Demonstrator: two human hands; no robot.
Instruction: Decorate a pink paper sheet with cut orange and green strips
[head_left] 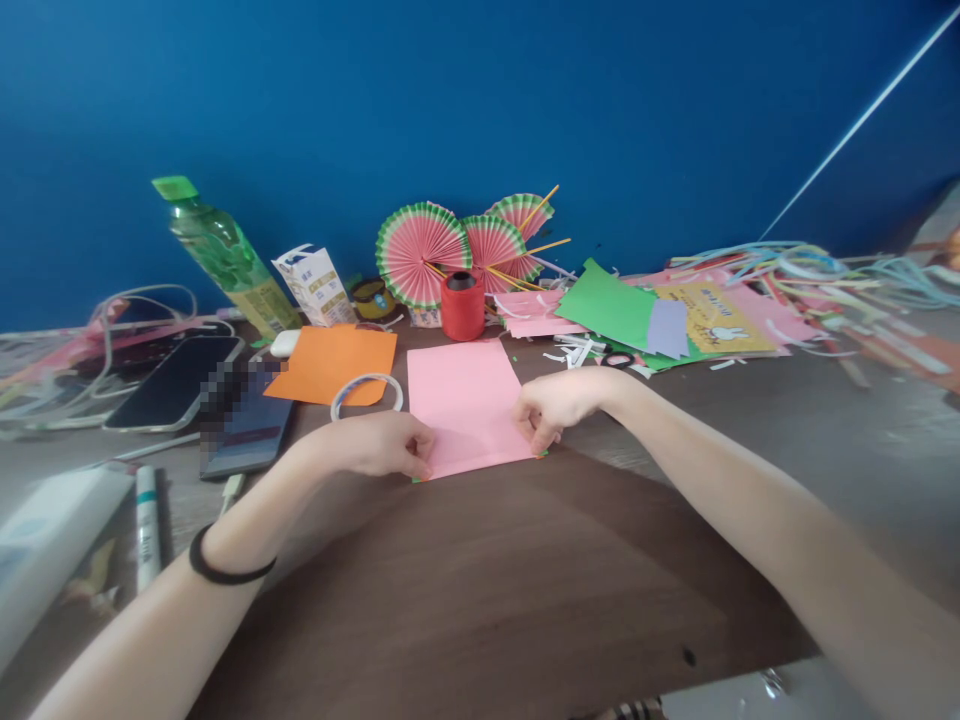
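Observation:
A pink sheet of paper lies flat on the brown table in front of me. My left hand pinches the sheet's near left corner, fingers closed on the edge. My right hand pinches the near right corner the same way. A thin green strip shows under the sheet's near edge. A black band sits on my left wrist.
An orange sheet, a tape ring and a red spool lie just beyond. Two phones, a marker, a green bottle and a carton stand left. Paper fans and coloured paper scraps fill the back right.

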